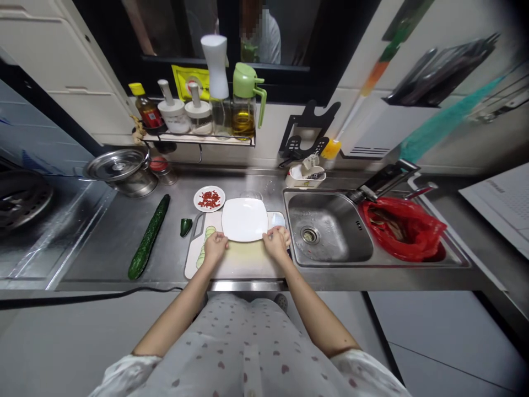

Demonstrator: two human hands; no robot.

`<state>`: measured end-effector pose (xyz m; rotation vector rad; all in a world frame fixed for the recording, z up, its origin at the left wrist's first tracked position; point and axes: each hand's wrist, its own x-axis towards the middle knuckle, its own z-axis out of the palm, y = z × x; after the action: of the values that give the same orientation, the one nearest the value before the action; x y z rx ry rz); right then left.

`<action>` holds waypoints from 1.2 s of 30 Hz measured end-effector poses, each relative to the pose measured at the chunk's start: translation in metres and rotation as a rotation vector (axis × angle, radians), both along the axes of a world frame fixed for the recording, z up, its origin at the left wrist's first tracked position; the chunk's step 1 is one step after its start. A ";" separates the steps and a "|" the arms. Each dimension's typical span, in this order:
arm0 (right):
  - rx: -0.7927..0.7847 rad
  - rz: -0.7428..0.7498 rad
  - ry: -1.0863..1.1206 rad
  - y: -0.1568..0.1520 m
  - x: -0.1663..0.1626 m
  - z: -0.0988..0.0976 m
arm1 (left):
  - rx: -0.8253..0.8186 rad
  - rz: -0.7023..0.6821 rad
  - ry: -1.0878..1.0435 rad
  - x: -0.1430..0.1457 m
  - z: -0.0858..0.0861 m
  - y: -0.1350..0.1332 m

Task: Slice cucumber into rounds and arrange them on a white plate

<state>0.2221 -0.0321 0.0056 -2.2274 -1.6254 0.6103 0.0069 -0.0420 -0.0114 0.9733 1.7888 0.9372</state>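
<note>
A white rounded-square plate is held over the far part of the cutting board. My left hand pinches its near left corner, and my right hand grips the near right corner. Pale green cucumber slices lie along the board's left side, partly covered by my left hand. A cut cucumber end rests just left of the board. Further left lies a long whole cucumber. Behind the board sits a small white plate with chopped red pieces.
To the right is a steel sink, with a red plastic bag beyond it. A lidded steel pot stands at the back left. Above the counter, a wall shelf carries seasoning jars and an oil bottle.
</note>
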 end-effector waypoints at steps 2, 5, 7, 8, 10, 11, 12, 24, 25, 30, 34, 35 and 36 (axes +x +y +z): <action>-0.038 -0.005 0.002 -0.016 -0.003 -0.002 | -0.024 -0.010 0.007 -0.003 0.000 -0.013; -0.072 -0.014 0.003 -0.033 -0.006 -0.004 | -0.054 -0.011 0.004 -0.004 -0.003 -0.028; -0.077 -0.011 -0.003 -0.040 -0.007 -0.004 | -0.064 -0.010 0.004 -0.004 -0.006 -0.036; -0.077 -0.006 -0.008 -0.042 -0.007 -0.004 | -0.066 -0.006 0.003 -0.004 -0.007 -0.040; -0.073 0.004 -0.019 -0.046 -0.008 -0.004 | -0.066 0.006 -0.005 -0.004 -0.008 -0.045; -0.071 0.008 -0.023 -0.048 -0.009 -0.004 | -0.067 0.012 -0.013 -0.004 -0.009 -0.048; -0.070 0.011 -0.026 -0.049 -0.009 -0.003 | -0.070 0.017 -0.019 -0.005 -0.009 -0.049; -0.085 0.020 -0.062 -0.057 -0.014 -0.003 | -0.130 -0.006 0.047 -0.008 -0.020 -0.055; -0.081 0.024 -0.069 -0.058 -0.014 -0.003 | -0.135 -0.008 0.058 -0.009 -0.021 -0.056; -0.070 0.035 -0.099 -0.059 -0.013 -0.004 | -0.141 0.001 0.076 -0.009 -0.023 -0.056; -0.077 0.039 -0.114 -0.059 -0.014 -0.003 | -0.150 -0.002 0.083 -0.010 -0.023 -0.055; -0.079 0.039 -0.114 -0.059 -0.014 -0.003 | -0.151 -0.005 0.087 -0.010 -0.023 -0.055; -0.081 0.039 -0.113 -0.059 -0.013 -0.003 | -0.151 -0.006 0.090 -0.010 -0.023 -0.055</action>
<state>0.2087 -0.0908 0.0027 -2.3317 -1.7314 0.5791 -0.0032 -0.0972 -0.0343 0.9374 1.9015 0.7526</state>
